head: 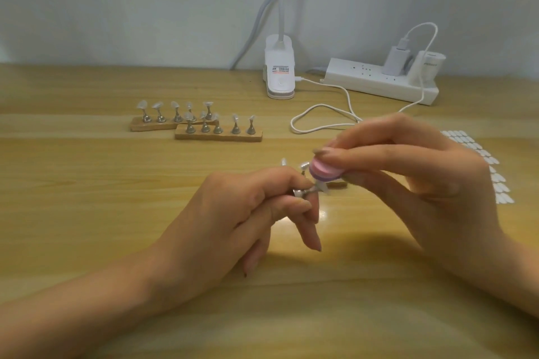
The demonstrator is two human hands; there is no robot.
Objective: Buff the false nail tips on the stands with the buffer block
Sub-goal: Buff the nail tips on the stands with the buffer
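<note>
My left hand (242, 213) pinches a small metal nail stand (306, 192) lying sideways, with a clear false nail tip (411, 187) at its right end. My right hand (414, 172) grips a round pink and purple buffer block (412, 171) between thumb and fingers. The block rests on the nail tip. Behind my hands a third wooden base (338, 184) with more stands (303, 167) is mostly hidden. Two wooden bases (218, 136) at the back hold several upright stands with nail tips (235, 117).
A white clip lamp (279, 73) stands at the back of the wooden table (87, 183). A white power strip (379, 80) with a charger lies at the back right, its cable (320, 118) looping toward my hands. A sheet of spare nail tips (495, 178) lies at the right.
</note>
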